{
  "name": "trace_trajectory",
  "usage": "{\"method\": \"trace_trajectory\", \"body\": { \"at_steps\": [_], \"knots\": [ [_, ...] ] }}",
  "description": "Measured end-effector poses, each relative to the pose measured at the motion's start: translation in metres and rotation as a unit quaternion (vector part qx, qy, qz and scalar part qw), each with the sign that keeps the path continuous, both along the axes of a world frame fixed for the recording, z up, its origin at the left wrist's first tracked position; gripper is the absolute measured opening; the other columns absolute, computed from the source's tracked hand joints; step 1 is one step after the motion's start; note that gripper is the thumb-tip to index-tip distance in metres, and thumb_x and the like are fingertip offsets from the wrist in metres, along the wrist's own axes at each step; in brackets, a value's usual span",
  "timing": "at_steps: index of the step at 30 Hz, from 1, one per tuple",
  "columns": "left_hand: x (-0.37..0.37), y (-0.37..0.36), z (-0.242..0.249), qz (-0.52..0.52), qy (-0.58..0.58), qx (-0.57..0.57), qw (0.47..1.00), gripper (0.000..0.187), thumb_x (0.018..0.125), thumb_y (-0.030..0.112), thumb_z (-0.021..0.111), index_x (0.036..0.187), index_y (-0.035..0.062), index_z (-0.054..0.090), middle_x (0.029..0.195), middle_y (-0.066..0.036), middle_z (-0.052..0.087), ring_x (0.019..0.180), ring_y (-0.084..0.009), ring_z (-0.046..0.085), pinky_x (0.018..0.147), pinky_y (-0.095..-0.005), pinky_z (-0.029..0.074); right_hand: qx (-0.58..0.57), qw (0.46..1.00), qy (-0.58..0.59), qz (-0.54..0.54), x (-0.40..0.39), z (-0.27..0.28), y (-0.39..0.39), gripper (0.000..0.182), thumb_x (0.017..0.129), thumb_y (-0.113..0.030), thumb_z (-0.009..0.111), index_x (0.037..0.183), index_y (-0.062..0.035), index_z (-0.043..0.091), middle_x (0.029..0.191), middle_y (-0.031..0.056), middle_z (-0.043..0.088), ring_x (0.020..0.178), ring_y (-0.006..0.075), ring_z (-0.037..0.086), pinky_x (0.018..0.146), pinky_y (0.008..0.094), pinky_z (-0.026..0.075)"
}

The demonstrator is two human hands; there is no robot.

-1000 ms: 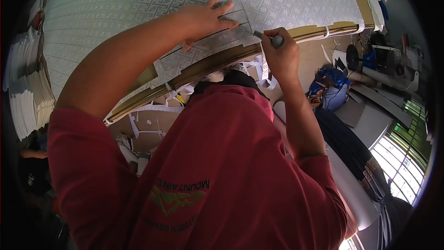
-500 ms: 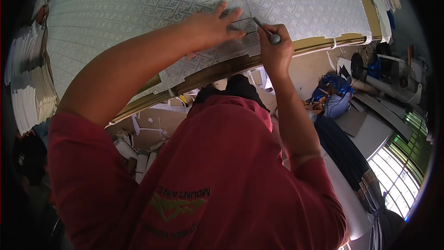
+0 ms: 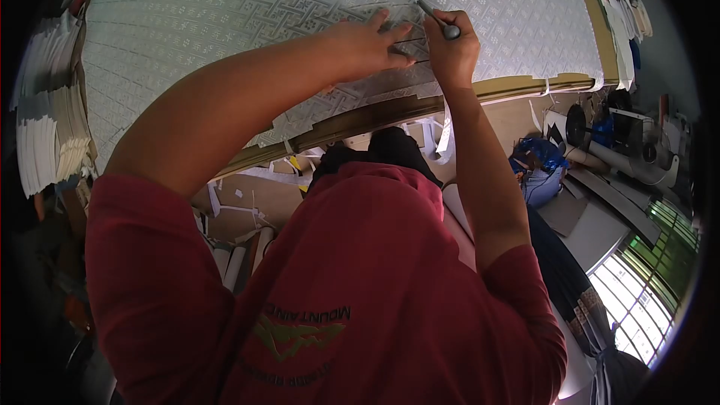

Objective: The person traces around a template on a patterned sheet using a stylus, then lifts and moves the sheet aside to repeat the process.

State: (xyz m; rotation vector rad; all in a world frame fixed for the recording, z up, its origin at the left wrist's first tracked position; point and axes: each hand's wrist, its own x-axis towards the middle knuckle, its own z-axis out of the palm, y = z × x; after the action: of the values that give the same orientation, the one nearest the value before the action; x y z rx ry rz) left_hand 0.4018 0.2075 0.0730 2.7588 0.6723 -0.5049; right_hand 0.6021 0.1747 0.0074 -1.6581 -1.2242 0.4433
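My left hand (image 3: 367, 46) lies with fingers spread, pressing on a clear flat plate (image 3: 403, 15) with dark lines on it. The plate rests on a silvery patterned sheet (image 3: 510, 7) that covers the work table. My right hand (image 3: 456, 56) is closed around a slim grey tool (image 3: 438, 19) with a rounded end. Its tip meets the sheet near the plate's far right corner. I cannot make out what kind of tip it has.
A brown table edge (image 3: 352, 120) runs between my body and the sheet. Stacks of paper (image 3: 52, 135) stand at the left. On the right are a blue plastic bag (image 3: 541, 154), a fan (image 3: 577, 114) and a dark curtain (image 3: 559, 255). Paper scraps lie below the table edge.
My right hand has moved the tool away from my body, along the plate's right side. My left hand stays spread on the plate. The whole view has shifted slightly.
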Motion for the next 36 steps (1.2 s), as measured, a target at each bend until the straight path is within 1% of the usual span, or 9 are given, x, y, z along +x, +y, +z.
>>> {"method": "trace_trajectory", "body": {
  "at_steps": [3, 5, 11, 15, 17, 20, 26, 33, 36],
  "knots": [
    [0.001, 0.001, 0.014, -0.026, 0.053, 0.005, 0.998, 0.117, 0.065, -0.011, 0.085, 0.158, 0.0443, 0.041, 0.178, -0.005, 0.01, 0.161, -0.0413, 0.018, 0.112, -0.0583, 0.051, -0.031, 0.997, 0.056, 0.033, 0.014, -0.009, 0.005, 0.015, 0.088, -0.013, 0.083, 0.099, -0.0062, 0.076, 0.082, 0.0077, 0.075, 0.074, 0.0141, 0.07, 0.069, 0.0326, 0.056],
    [-0.002, 0.002, 0.008, -0.036, 0.03, 0.006, 0.999, 0.089, 0.084, 0.008, 0.081, 0.157, 0.0429, 0.045, 0.176, -0.006, 0.016, 0.159, -0.0425, 0.024, 0.116, -0.067, 0.043, -0.03, 0.994, 0.078, 0.075, 0.028, -0.012, 0.011, 0.013, 0.089, -0.011, 0.082, 0.099, -0.0053, 0.075, 0.082, 0.006, 0.075, 0.075, 0.0115, 0.068, 0.069, 0.0307, 0.055],
    [0.001, -0.002, 0.013, -0.033, 0.039, 0.044, 0.998, 0.069, 0.097, 0.013, 0.065, 0.156, 0.0425, 0.047, 0.175, -0.008, 0.017, 0.158, -0.0422, 0.025, 0.11, -0.0643, 0.051, -0.091, 0.941, 0.159, 0.284, 0.074, 0.028, 0.053, 0.007, 0.096, 0.0, 0.073, 0.102, -0.0008, 0.074, 0.087, 0.0026, 0.072, 0.079, 0.0074, 0.064, 0.071, 0.0222, 0.053],
    [0.015, -0.001, 0.021, -0.011, 0.115, 0.006, 0.993, 0.103, 0.076, -0.003, 0.081, 0.161, 0.0386, 0.039, 0.177, -0.005, 0.008, 0.16, -0.0418, 0.02, 0.114, -0.0603, 0.051, -0.196, 0.867, 0.092, 0.449, 0.097, 0.051, 0.102, 0.01, 0.091, 0.001, 0.077, 0.1, -0.0007, 0.072, 0.087, 0.0016, 0.07, 0.08, 0.0084, 0.063, 0.074, 0.0237, 0.052],
    [0.01, -0.003, 0.006, -0.019, 0.08, 0.06, 0.995, 0.081, 0.092, 0.003, 0.067, 0.16, 0.0391, 0.039, 0.176, -0.007, 0.011, 0.159, -0.0418, 0.022, 0.113, -0.0611, 0.052, -0.19, 0.835, 0.019, 0.516, 0.098, 0.051, 0.121, 0.011, 0.089, 0.0, 0.077, 0.098, -0.0017, 0.072, 0.089, 0.0009, 0.071, 0.079, 0.0091, 0.063, 0.072, 0.0253, 0.052],
    [0.007, -0.004, -0.003, 0.002, 0.058, 0.051, 0.997, 0.06, 0.102, 0.016, 0.057, 0.153, 0.0445, 0.046, 0.177, -0.001, 0.012, 0.161, -0.0399, 0.019, 0.113, -0.0677, 0.047, -0.148, 0.811, -0.017, 0.566, 0.1, 0.041, 0.139, 0.011, 0.089, -0.001, 0.077, 0.098, -0.0021, 0.071, 0.088, 0.0003, 0.07, 0.082, 0.0094, 0.064, 0.075, 0.0263, 0.053],
    [0.009, -0.003, 0.0, 0.001, 0.063, 0.048, 0.997, 0.07, 0.099, 0.006, 0.057, 0.156, 0.0433, 0.042, 0.175, -0.004, 0.015, 0.16, -0.0411, 0.021, 0.113, -0.0651, 0.05, -0.135, 0.783, 0.039, 0.605, 0.076, 0.027, 0.143, 0.009, 0.091, -0.003, 0.077, 0.098, -0.002, 0.071, 0.09, 0.0012, 0.071, 0.086, 0.0099, 0.065, 0.078, 0.0281, 0.053],
    [0.011, -0.003, 0.004, 0.002, 0.086, 0.035, 0.996, 0.062, 0.104, 0.014, 0.051, 0.154, 0.0489, 0.04, 0.176, -0.001, 0.014, 0.161, -0.0386, 0.018, 0.117, -0.0681, 0.044, -0.161, 0.788, 0.088, 0.587, 0.079, 0.018, 0.137, 0.009, 0.094, -0.007, 0.075, 0.102, -0.0028, 0.072, 0.093, 0.0017, 0.072, 0.083, 0.0094, 0.064, 0.076, 0.0266, 0.053],
    [0.009, -0.001, 0.001, -0.007, 0.082, 0.052, 0.995, 0.074, 0.098, 0.004, 0.057, 0.156, 0.0453, 0.037, 0.176, -0.004, 0.012, 0.16, -0.0418, 0.018, 0.115, -0.0655, 0.048, -0.141, 0.79, 0.084, 0.59, 0.079, 0.016, 0.133, 0.011, 0.095, -0.007, 0.075, 0.104, -0.0028, 0.072, 0.091, 0.0019, 0.072, 0.082, 0.0088, 0.064, 0.075, 0.0251, 0.052]
  ]
}}
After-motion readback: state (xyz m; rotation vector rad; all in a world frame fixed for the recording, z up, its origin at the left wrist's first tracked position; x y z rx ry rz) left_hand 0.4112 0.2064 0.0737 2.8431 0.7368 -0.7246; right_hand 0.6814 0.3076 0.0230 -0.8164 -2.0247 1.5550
